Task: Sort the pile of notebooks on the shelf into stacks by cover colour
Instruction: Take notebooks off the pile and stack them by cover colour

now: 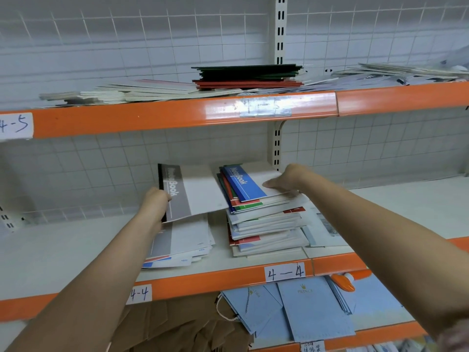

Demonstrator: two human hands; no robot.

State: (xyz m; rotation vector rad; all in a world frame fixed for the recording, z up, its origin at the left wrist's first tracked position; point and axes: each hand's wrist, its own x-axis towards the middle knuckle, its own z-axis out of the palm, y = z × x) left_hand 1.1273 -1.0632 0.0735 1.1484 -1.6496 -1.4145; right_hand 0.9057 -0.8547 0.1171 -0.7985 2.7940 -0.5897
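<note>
My left hand (155,200) grips the spine edge of a grey-and-white notebook (193,191) and holds it tilted in the air above a low left stack of notebooks (182,243) with grey, blue and red covers. My right hand (286,179) rests with fingers laid flat on the white part of a blue notebook (243,182), which tops the tall mixed pile (264,224) of blue, red and green notebooks. Both stacks sit on the white shelf (63,247) labelled 4-4.
The upper shelf (152,115), labelled 4-5, carries dark green and red notebooks (247,76) and scattered white booklets. Loose papers (324,229) lie right of the tall pile. Below, light-blue paper bags (312,306), brown bags and an orange bottle (342,280) fill the lower shelf.
</note>
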